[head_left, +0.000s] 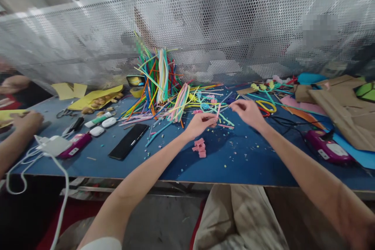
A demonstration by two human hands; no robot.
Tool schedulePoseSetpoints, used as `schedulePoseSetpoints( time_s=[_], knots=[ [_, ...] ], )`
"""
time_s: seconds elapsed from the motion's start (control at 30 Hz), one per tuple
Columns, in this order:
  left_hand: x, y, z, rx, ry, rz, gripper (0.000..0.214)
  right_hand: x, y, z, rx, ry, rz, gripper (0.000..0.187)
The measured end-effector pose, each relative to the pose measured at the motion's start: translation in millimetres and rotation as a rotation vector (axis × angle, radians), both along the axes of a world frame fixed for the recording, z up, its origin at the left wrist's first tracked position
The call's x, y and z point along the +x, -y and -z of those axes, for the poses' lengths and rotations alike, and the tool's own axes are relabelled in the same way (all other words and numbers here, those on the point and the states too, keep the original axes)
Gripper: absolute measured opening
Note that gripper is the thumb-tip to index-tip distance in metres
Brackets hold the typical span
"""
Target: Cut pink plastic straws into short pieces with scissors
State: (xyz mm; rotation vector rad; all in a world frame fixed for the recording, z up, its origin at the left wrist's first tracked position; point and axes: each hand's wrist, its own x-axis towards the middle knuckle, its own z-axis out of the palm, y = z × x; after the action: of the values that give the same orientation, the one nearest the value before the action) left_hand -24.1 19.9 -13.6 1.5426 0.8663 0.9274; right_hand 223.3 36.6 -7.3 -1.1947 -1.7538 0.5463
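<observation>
Pink strip (218, 110) in left fingers (209, 118) above blue table (258, 164)

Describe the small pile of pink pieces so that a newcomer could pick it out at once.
Start at the long blue table in front of the grey perforated metal screen. Between the person's left hand and the table's near edge lies the small pile of pink pieces. They are short, all pink and bunched together, unlike the long multicoloured stems farther back.

Pink cluster (200, 148) obstructing, open tabletop (252, 160) rightward
</observation>
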Motion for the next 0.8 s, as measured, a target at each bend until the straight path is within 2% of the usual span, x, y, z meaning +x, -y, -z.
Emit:
schedulePoseSetpoints(
  time_s=[0.1,0.17,0.2,0.27,0.4,0.5,0.63,0.73,0.8],
  knots=[
    [-4,-4,-1.0,-0.031,0.065,-0.080,0.039,55,-25,6.6,0.093,0.338,0.390,0.033],
    [-6,-6,-0.5,-0.066,0.116,-0.115,0.041,88,-38,16.3,-0.016,0.590,0.564,0.046],
    [-6,-7,-0.2,-0.081,0.137,-0.128,0.042,99,-43,21.3,-0.113,0.676,0.571,0.046],
    [-7,-9,0.4,-0.104,0.163,-0.144,0.043,111,-50,29.5,-0.183,0.711,0.557,0.039],
    [-7,-9,0.7,-0.105,0.186,-0.154,0.043,103,-53,34.8,-0.218,0.732,0.544,0.034],
    [-7,-11,1.1,-0.089,0.202,-0.157,0.040,98,-51,30.3,-0.166,0.717,0.592,0.041],
    [-8,-13,0.8,-0.068,0.208,-0.171,0.040,113,-46,17.2,-0.096,0.627,0.683,0.048],
    [-9,-12,-1.8,-0.058,0.213,-0.182,0.041,123,-39,4.2,-0.018,0.457,0.725,0.038],
    [-9,-10,-4.2,-0.058,0.214,-0.175,0.041,119,-29,-5.5,0.031,0.292,0.676,0.032]
  ],
)
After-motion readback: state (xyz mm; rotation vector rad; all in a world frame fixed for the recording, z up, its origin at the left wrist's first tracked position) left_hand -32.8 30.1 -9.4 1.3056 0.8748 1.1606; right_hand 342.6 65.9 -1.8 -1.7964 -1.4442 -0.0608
